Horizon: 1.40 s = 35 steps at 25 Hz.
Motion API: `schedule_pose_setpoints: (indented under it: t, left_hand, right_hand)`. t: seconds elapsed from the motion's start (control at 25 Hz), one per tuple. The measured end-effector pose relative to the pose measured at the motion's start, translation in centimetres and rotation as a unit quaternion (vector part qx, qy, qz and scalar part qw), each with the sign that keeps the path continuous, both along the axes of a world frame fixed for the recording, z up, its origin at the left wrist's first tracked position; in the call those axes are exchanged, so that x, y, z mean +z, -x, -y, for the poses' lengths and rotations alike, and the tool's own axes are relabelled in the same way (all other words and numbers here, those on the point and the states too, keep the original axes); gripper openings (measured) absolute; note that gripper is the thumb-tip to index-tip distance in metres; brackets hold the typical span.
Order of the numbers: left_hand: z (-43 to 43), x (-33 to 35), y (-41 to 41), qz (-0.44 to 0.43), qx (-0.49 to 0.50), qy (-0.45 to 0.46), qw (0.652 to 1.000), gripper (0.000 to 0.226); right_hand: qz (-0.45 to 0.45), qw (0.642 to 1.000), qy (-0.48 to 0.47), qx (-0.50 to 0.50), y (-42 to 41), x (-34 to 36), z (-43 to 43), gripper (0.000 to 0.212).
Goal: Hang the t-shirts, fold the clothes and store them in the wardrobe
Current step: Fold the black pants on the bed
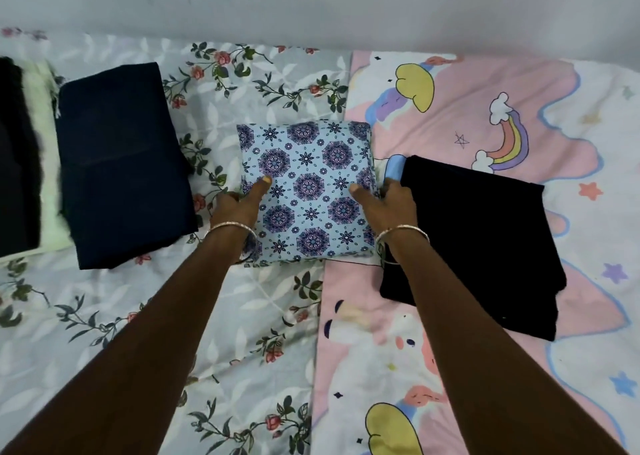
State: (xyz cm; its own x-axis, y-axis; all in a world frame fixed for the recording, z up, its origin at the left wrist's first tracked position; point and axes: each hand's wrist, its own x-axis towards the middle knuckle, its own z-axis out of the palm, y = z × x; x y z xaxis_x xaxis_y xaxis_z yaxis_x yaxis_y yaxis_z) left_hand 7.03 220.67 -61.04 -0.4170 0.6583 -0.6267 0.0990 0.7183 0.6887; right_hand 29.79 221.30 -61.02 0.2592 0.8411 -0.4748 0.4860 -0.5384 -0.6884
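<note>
Grip state: both hands are clamped on one folded blue patterned garment (308, 191), the left hand (239, 209) on its left edge and the right hand (393, 200) on its right edge. Each thumb lies flat on top; the fingers curl out of sight around the sides. The garment sits on the bed, across the line where one grey floral sheet (242, 316) meets one pink unicorn sheet (485, 108). Two more folded items lie apart: one navy garment (121, 164) to the left and one black garment (485, 247) just beside the right hand. One dark and pale pile (31, 177) occupies the far left edge. Each wrist carries a gold bangle (230, 228).
</note>
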Motion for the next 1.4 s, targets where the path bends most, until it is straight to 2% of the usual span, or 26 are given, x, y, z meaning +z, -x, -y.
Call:
schedule_pose_setpoints:
  t: [0.08,0.16,0.32,0.4,0.52,0.6,0.64,0.72,0.8,0.92,0.96,1.04,1.12,1.16,1.28,1.4]
  left_hand:
    - [-1.5,0.1,0.1,0.047,-0.025,0.018,0.998,0.097]
    - [-2.5,-0.3,0.4,0.076,-0.048,0.027,0.996,0.103]
    - [-2.6,-0.9,0.4,0.120,-0.088,-0.007,0.989,0.095]
    - [-1.9,-0.4,0.5,0.145,-0.096,-0.025,0.984,0.088]
    - [-1.1,0.7,0.9,0.146,-0.146,-0.037,0.978,0.099]
    - [-0.8,2.0,0.3,0.172,-0.156,-0.070,0.970,0.082]
    - [-0.7,2.6,-0.6,0.188,-0.152,-0.083,0.967,0.069]
    - [-0.5,3.7,-2.9,0.216,-0.159,-0.110,0.957,0.066]
    - [-0.2,4.9,-6.6,0.252,-0.192,-0.126,0.940,0.070]
    - [0.3,6.1,-13.1,0.292,-0.230,-0.141,0.918,0.045]
    - [0.5,5.8,-15.1,0.304,-0.239,-0.148,0.910,0.043]
    - [0.9,5.0,-18.2,0.302,-0.251,-0.155,0.906,0.049]
    - [1.2,3.0,-20.4,0.262,-0.286,-0.155,0.908,0.050]
    - [1.5,2.3,-21.0,0.217,-0.308,-0.147,0.914,0.051]
    - [1.9,0.3,-21.8,0.109,-0.344,-0.142,0.922,0.048]
    - [1.7,1.1,-22.2,0.029,-0.354,-0.145,0.923,0.037]
  right_hand:
    - [-0.074,0.997,0.030,-0.018,0.5,-0.1,-0.8,0.064]
    - [-0.146,0.988,0.054,-0.017,0.7,0.3,-1.5,0.061]
    - [-0.246,0.968,0.041,-0.012,0.8,0.8,-2.4,0.072]
    - [-0.273,0.961,0.038,-0.020,0.8,0.4,-2.2,0.089]
    - [-0.312,0.950,0.028,-0.017,0.3,1.2,-1.5,0.113]
    - [-0.349,0.937,0.015,-0.018,-0.8,2.6,-0.5,0.124]
    - [-0.357,0.934,-0.007,-0.023,-1.7,3.5,0.1,0.118]
    - [-0.330,0.942,-0.059,-0.030,-4.5,4.9,1.5,0.095]
    - [-0.285,0.951,-0.111,-0.042,-7.9,6.2,3.3,0.082]
    - [-0.280,0.941,-0.162,-0.095,-13.2,7.8,5.6,0.053]
    - [-0.278,0.941,-0.165,-0.101,-15.1,8.1,6.3,0.055]
    - [-0.286,0.939,-0.155,-0.114,-18.4,7.6,7.3,0.080]
    - [-0.278,0.944,-0.139,-0.112,-20.8,6.0,8.2,0.090]
    - [-0.255,0.953,-0.123,-0.111,-21.4,4.8,8.6,0.087]
    - [-0.175,0.973,-0.114,-0.101,-21.6,2.0,9.1,0.056]
    - [-0.121,0.984,-0.115,-0.059,-22.4,1.2,8.5,0.049]
